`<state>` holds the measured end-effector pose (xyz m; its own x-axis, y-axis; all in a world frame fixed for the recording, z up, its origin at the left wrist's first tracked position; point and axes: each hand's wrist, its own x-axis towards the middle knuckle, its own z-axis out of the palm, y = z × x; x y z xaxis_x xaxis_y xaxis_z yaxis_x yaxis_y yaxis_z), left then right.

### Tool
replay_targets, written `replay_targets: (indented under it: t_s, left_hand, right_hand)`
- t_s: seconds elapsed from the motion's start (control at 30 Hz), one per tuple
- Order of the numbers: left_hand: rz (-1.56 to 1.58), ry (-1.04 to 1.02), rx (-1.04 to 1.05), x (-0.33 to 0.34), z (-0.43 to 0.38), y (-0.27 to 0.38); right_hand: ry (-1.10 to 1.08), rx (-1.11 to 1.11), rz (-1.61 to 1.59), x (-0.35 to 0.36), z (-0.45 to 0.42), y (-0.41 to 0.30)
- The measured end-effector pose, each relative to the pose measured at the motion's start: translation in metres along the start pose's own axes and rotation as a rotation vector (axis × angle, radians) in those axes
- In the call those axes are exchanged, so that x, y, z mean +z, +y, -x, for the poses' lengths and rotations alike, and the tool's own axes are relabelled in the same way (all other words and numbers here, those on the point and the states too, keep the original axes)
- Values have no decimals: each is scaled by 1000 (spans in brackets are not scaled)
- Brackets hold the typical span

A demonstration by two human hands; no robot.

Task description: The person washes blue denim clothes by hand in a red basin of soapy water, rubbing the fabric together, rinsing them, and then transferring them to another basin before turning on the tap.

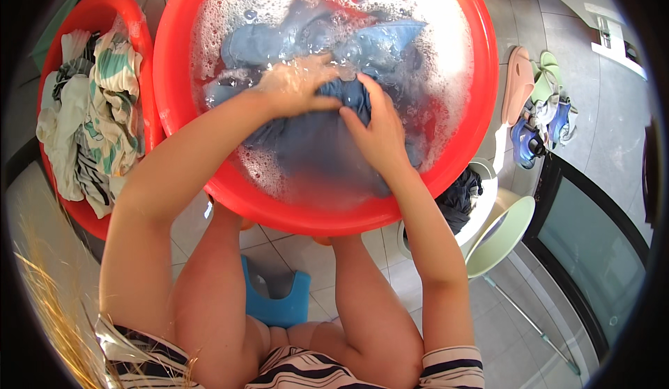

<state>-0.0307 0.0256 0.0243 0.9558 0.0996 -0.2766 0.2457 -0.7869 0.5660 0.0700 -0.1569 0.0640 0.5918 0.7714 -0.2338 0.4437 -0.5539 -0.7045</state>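
Observation:
A dark blue garment (pixel 319 138) lies partly under cloudy, sudsy water in a large red plastic basin (pixel 180 83). My left hand (pixel 295 86), wet and slightly blurred, has its thumb and fingers around a bunched part of the cloth; water and suds hide some fingers. Opposite it, my right hand (pixel 379 127) grips the same bunch between thumb and forefinger, its other fingers mostly hidden. Lighter blue wet cloth (pixel 261 44) floats just beyond my hands, and whether it belongs to the same garment I cannot tell.
Left of the basin, a red tub (pixel 130 12) holds patterned and white clothes (pixel 112 101). A pale bucket (pixel 488 201) with dark clothes and a light green basin (pixel 504 237) stand at right. Slippers (pixel 517 86) and sandals (pixel 528 140) lie farther right. Between my legs is a blue stool (pixel 279 305).

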Motion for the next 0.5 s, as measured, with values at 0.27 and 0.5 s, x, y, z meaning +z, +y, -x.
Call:
replay_targets:
  t_s: [0.27, 0.5]
  left_hand:
    - [-192, 339, 290, 40, -9, -44]
    - [1389, 344, -72, 36, -22, 21]
  right_hand:
    - [64, -155, 395, 50, -44, 66]
    - [90, 603, -565, 55, -60, 54]
